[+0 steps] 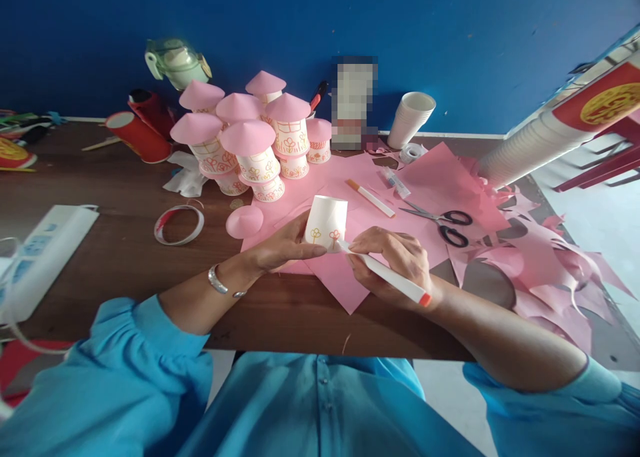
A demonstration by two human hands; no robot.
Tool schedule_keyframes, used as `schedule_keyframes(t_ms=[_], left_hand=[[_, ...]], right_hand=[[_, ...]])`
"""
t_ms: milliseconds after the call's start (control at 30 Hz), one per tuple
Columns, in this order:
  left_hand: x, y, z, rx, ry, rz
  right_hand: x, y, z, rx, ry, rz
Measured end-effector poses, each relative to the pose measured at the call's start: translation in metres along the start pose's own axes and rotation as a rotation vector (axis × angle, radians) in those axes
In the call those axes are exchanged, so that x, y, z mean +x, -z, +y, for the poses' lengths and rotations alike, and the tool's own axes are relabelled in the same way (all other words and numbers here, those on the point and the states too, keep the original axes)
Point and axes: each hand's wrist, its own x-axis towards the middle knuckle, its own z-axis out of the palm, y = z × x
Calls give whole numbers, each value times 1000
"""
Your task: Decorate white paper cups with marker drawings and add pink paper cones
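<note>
My left hand (287, 245) is closed around a white paper cup (326, 218), its thumb along the lower edge. A yellow flower and a red flower are drawn on the cup's side. Between the fingers of my right hand (395, 257) is a white marker (395, 280) with an orange-red end; its tip meets the cup by the red flower. Beneath both hands lie pink paper sheets (350, 294). Another marker (371, 198) with an orange cap rests on the paper behind the cup.
Decorated cups with pink cone roofs (249, 138) stand at the back left, near a loose pink cone (245, 222) and a tape roll (179, 225). Scissors (453, 227), a glue tube (397, 182) and paper scraps (545, 277) lie right. White cup stacks (411, 119) stand behind; a power strip (50, 260) is left.
</note>
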Motion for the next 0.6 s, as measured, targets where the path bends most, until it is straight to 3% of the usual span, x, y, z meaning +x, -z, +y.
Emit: schedule_keyframes(t_ms=[200,300,400,600], left_hand=[[0,5,-6,-2,-22,36],[0,9,-12,-65,-45,57],[0,10,-14,-184,-52,45],[-2,9,-8,-307,-55,7]], right_hand=[[2,9,7,94,45,32],[-2,7,14,59,-15,73],[-5,2,19,13,-54,27],[-4,-6,29,-35,11,-66]])
